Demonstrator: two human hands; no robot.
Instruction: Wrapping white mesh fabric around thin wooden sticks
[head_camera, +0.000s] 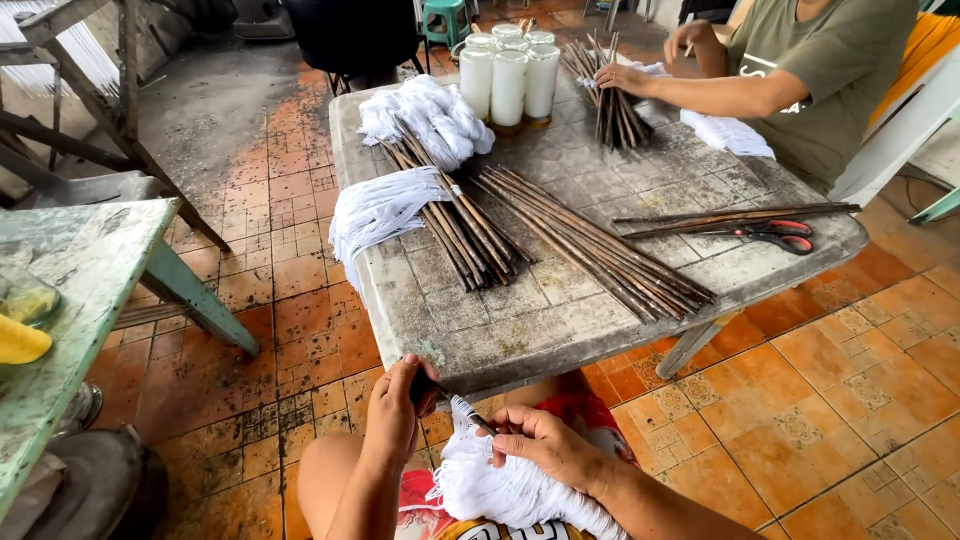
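At the bottom centre of the frame, the left hand (392, 410) pinches the end of a thin dark stick (455, 402), its grip closed on it; the right hand (545, 447) closes its grip on a white tassel bundle (505, 490) wound on that stick, lying in the lap; above, the grey surface (520, 320) carries stick bundles (590, 245), white thread hanks (380, 205), red scissors (780, 235) and white jars (508, 80); a co-worker's hand (625, 77) rests on sticks at upper right.

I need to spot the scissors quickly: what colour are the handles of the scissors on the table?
Red, with black trim, on the metal scissors lying near the table's right edge; the head view shows them.
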